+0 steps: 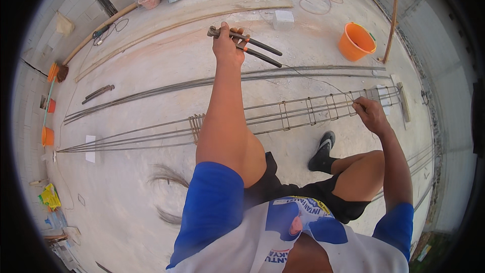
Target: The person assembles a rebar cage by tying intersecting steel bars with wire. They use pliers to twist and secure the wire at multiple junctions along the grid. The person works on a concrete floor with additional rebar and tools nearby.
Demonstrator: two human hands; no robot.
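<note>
My left hand is stretched out ahead, closed around the head end of a pair of pincers. Their two dark handles, with orange bands, point right and stand apart. My right hand is closed at the right end of a long rebar cage, its fingers pinching what looks like a thin wire. That wire runs up and left toward the pincers' handle tips. Square stirrups are spaced along the cage's right half, and several more are bunched near its middle, partly behind my left arm.
Loose rebars lie just beyond the cage. An orange bucket stands at the far right, near a white block. Two bundles of tie wire lie left of my legs. Short dark bars are farther left.
</note>
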